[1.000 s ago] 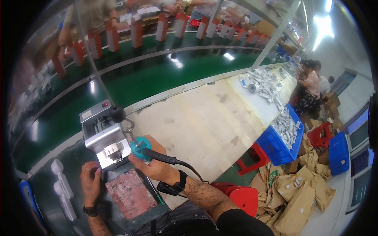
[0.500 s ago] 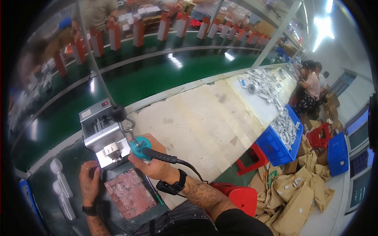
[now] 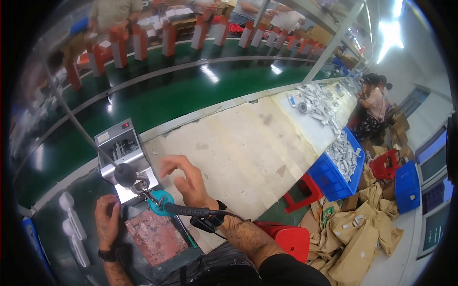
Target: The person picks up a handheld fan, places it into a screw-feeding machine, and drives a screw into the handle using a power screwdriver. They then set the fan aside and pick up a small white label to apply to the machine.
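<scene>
Right hand [image 3: 183,178]: earlier on our teal tool [image 3: 160,202], now lifted off, fingers spread; left hand [image 3: 107,221] flat, empty, beside board [image 3: 157,236].

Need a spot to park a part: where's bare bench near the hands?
Free: the pale bench top right of the grey machine, beyond the right hand, up to the heap of white parts. Crowded: around the left hand, between the machine, reddish pad, teal iron holder and white pieces.
</scene>
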Motion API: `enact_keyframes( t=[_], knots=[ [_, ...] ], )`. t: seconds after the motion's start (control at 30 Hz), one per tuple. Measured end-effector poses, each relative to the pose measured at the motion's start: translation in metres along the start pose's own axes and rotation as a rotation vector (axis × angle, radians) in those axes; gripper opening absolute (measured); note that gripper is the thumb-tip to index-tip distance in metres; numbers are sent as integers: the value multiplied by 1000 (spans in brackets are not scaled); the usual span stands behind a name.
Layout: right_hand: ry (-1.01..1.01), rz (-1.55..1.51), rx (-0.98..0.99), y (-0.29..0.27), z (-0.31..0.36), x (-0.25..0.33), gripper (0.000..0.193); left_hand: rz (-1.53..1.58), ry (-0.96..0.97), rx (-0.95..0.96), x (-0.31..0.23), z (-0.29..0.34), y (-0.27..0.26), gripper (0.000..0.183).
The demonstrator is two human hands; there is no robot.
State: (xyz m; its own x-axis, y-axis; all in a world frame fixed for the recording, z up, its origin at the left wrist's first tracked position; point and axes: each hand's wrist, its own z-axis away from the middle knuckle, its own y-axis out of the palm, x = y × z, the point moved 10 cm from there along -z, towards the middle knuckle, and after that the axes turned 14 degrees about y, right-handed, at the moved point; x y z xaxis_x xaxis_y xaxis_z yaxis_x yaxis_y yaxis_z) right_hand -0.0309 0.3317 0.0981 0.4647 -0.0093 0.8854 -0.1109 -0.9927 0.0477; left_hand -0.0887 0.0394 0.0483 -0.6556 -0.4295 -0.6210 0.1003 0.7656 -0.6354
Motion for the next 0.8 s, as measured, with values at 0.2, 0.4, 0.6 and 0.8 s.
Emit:
enact_keyframes(
  t=[0.2,0.4,0.6,0.8],
  knots=[
    [572,173,-220,-19,-3,-90,22,-11,8,-4,5,3,-2,9],
    [565,238,-187,-24,0,-133,27,-17,6,5,-7,-1,-2,10],
    [628,197,-172,-28,-3,-129,27,-28,6,5,-13,-1,-3,11],
    [563,30,-201,-41,-6,-201,19,-51,101,-60,-1,9,-11,9]
  ],
)
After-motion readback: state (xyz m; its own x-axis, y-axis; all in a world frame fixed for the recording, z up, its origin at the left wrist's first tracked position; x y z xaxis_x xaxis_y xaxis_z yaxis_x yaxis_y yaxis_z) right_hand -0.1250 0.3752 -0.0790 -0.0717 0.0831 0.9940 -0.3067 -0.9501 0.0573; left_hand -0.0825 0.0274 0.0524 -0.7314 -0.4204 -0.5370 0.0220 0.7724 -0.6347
